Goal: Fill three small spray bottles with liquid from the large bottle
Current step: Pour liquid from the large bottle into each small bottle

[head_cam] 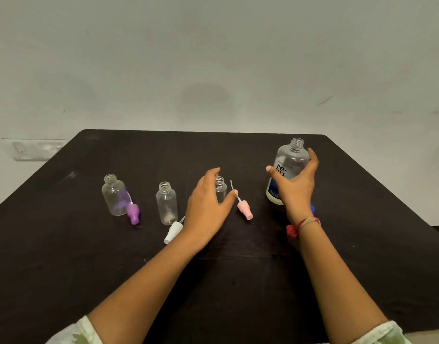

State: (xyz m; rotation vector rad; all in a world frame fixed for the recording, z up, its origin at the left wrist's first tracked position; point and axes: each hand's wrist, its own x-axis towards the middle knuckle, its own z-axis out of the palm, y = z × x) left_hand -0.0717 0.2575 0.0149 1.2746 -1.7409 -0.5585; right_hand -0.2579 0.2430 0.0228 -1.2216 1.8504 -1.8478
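Three small clear spray bottles stand uncapped in a row on the black table [64, 244]: the left one [113, 194], the middle one [166, 203] and the right one [220, 188]. Their spray heads lie beside them: purple [133, 214], white [173, 232] and pink [245, 211]. My left hand [208, 204] is spread around the right small bottle, thumb and fingers apart on either side. The large clear bottle [291, 160], uncapped with a printed label, stands upright at the right. My right hand [295, 184] is cupped in front of it, fingers apart.
A blue cap [312, 208] peeks out behind my right wrist. A red thread band is on that wrist. The table's far edge meets a pale wall, and a switch plate [34, 148] is on the wall at the left.
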